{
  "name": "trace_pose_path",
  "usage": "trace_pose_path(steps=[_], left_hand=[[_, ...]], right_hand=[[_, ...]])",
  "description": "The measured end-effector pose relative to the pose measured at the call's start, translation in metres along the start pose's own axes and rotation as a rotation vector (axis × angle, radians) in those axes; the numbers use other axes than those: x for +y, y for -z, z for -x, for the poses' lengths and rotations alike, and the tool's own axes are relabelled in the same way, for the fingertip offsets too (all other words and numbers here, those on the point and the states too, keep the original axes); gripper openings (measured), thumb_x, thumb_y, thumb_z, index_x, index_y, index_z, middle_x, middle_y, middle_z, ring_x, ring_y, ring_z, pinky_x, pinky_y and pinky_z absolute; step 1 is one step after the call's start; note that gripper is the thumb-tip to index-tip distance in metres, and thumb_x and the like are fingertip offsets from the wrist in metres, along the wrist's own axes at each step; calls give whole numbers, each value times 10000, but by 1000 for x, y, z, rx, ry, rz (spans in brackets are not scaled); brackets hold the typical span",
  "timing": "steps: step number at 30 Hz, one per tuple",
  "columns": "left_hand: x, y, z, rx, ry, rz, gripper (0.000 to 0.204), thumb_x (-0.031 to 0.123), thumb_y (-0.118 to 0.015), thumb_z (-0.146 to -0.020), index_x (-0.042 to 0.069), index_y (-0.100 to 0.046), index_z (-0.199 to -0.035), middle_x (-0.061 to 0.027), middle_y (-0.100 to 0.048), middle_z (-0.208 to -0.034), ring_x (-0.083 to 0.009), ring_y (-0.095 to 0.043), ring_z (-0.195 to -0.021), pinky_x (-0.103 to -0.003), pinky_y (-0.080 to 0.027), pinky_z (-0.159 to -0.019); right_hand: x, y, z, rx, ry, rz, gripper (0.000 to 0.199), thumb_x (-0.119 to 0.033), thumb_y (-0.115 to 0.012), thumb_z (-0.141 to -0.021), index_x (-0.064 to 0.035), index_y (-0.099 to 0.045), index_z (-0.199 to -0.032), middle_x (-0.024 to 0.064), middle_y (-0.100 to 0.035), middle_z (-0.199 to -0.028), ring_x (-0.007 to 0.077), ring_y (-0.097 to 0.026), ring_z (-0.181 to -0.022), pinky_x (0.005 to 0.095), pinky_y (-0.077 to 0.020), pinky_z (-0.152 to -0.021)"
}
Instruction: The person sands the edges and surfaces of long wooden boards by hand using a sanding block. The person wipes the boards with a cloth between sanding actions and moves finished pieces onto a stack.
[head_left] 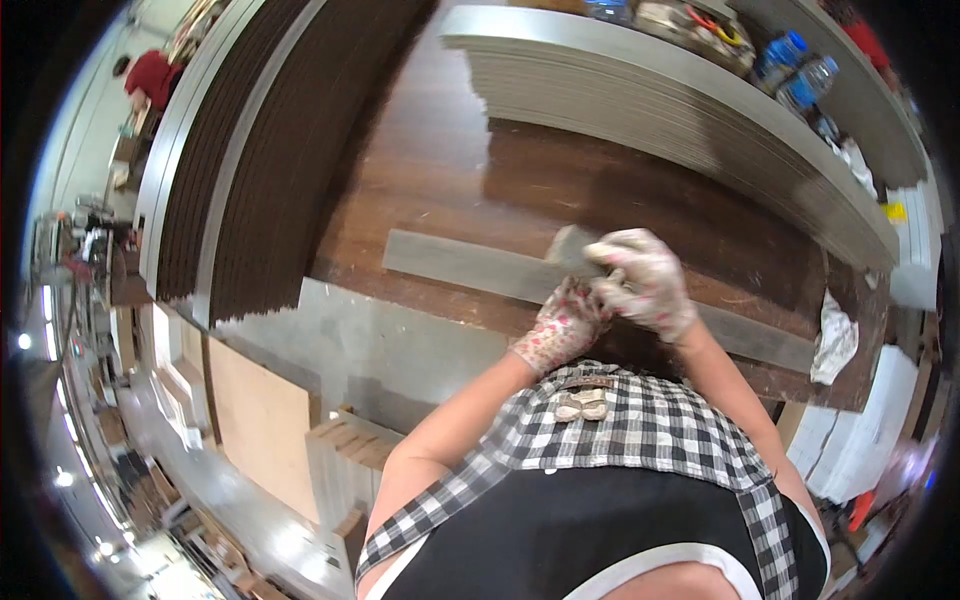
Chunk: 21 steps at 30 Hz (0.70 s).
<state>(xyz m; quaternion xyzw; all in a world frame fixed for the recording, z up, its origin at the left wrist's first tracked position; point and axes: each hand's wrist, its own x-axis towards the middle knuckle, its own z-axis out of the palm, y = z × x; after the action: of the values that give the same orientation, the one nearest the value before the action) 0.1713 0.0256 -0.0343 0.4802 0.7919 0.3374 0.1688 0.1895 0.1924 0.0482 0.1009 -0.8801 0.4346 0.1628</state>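
Note:
A long, narrow grey strip [460, 266] lies across the brown tabletop in front of me. My left hand [567, 322], in a patterned glove, is curled over the strip's near edge, its fingertips partly hidden beside the other hand. Close against it, my right hand [645, 283] in a similar, stained glove is bent above the strip and a little blurred. At its fingertips a small grey block [572, 248] shows, held over the strip. Whatever my left fingers grip is hidden.
A tall stack of grey strips [640, 85] stands along the far side, with bottles [808, 84] behind it. More stacked panels [255, 170] rise at the left. A crumpled white cloth [834, 340] lies at the table's right. Another person [150, 80] is far off at upper left.

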Motion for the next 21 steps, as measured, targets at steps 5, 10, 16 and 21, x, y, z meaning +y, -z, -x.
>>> trace_pose_path(steps=[5, 10, 16, 21], left_hand=[[6, -57, -38, 43, -238, -224, 440, 262, -428, -1027, 71, -461, -1422, -168, -450, -1472, -282, -433, -1359, -408, -353, -1112], [48, -32, -46, -165, -141, 244, 458, 248, -382, -1043, 54, -400, -1457, -149, -400, -1515, -250, -398, -1387, -381, -296, -1161], [71, -39, -55, -202, -76, 472, 363, 215, -423, -1019, 18, -573, -1285, -210, -585, -1306, -332, -538, -1249, -413, -431, -1042], [71, -54, -59, -214, -159, 284, 333, 156, -439, -990, 5, -592, -1244, -193, -602, -1279, -312, -585, -1196, -391, -481, -992]], right_hand=[[3, -20, -47, -298, 457, 211, 313, -154, -773, -688, -141, -701, -992, 52, -646, -923, 258, -599, -777, 387, -467, -676], [7, -30, -45, -413, 487, 364, 196, -165, -662, -774, -161, -680, -969, 59, -622, -889, 278, -596, -783, 434, -459, -669], [-19, -61, -90, -462, 543, 455, 251, -185, -684, -778, -176, -671, -1029, 54, -605, -954, 283, -582, -859, 432, -445, -732], [-28, -84, -114, -462, 569, 495, 242, -175, -667, -777, -157, -671, -1019, 51, -614, -939, 277, -587, -895, 436, -452, -755]])
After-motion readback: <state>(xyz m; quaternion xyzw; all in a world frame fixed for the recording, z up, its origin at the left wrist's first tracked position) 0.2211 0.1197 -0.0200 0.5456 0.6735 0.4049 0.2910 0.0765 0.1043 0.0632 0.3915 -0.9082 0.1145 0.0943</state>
